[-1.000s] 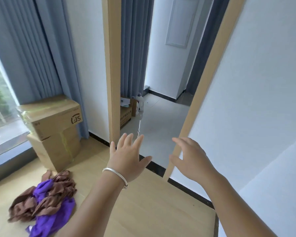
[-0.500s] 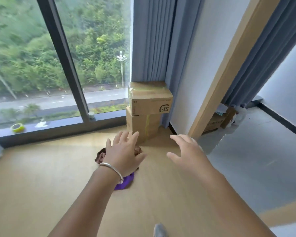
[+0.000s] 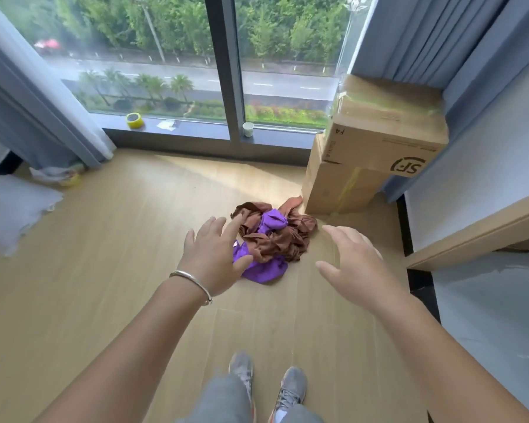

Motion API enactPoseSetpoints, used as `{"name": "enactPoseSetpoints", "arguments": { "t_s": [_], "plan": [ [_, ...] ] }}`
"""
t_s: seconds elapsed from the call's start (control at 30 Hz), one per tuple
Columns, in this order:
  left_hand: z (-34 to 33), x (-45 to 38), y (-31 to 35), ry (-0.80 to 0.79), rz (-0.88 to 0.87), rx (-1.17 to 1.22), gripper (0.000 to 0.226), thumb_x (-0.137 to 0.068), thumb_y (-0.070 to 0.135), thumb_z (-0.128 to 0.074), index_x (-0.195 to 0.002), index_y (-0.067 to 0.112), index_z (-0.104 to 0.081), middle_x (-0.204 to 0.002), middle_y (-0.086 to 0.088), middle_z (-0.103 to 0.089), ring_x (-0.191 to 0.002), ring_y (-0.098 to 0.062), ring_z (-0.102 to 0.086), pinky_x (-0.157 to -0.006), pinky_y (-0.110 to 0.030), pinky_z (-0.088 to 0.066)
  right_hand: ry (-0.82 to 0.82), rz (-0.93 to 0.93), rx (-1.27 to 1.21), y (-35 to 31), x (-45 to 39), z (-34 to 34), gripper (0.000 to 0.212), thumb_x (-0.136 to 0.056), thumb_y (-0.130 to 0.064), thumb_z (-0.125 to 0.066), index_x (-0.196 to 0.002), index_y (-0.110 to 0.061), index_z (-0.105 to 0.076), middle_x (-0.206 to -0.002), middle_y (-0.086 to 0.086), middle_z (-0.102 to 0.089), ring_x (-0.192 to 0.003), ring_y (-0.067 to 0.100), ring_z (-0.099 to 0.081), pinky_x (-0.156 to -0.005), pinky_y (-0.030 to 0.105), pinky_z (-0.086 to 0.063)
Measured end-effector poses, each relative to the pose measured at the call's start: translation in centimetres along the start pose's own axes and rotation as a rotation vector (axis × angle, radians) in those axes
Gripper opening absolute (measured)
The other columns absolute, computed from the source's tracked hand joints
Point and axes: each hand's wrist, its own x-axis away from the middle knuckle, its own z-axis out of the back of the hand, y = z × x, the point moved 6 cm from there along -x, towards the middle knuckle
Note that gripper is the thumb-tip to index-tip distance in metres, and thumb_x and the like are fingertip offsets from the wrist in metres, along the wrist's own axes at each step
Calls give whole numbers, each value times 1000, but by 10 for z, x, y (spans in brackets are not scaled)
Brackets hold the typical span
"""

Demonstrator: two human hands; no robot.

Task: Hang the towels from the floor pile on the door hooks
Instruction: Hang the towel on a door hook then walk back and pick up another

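Note:
A crumpled pile of brown and purple towels (image 3: pixel 275 239) lies on the wooden floor in the middle of the view. My left hand (image 3: pixel 216 256), with a silver bangle on the wrist, hovers in front of the pile's left side, fingers spread and empty. My right hand (image 3: pixel 353 264) hangs to the right of the pile, also open and holding nothing. Neither hand touches the towels. No door hooks are in view.
Two stacked cardboard boxes (image 3: pixel 376 148) stand just behind the pile to the right, against blue curtains (image 3: pixel 458 41). A large window with a dark sill (image 3: pixel 196 131) holds a yellow tape roll (image 3: pixel 135 120) and a small cup (image 3: pixel 248 129). The door frame (image 3: pixel 471 230) runs along the right.
The view has swung from the doorway down to the floor and window. The towel pile has come closer and now lies between my two outstretched hands.

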Motion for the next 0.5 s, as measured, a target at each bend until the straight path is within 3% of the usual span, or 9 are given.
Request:
{"name": "enactPoseSetpoints", "arguments": {
  "t_s": [0.17,0.5],
  "plan": [
    [-55,-52,-46,-94,80,8,76,-91,58,-45,-152,32,-8,-156,-1,-21,-144,-20,-17,-115,-47,-15,-130,23,79,3,-71,-56,68,-89,-39,-57,-149,-29,-26,-151,-5,-30,-140,15,-23,-116,35,-19],
    [-189,-193,-141,-208,81,54,75,-93,54,-44,-153,26,-10,-154,-1,-23,-141,-19,-21,-113,-40,-18,-305,94,191,-12,-231,-186,79,-87,-39,-60,-152,-21,-20,-154,-4,-27,-141,16,-26,-115,34,-23]
  ]
}}
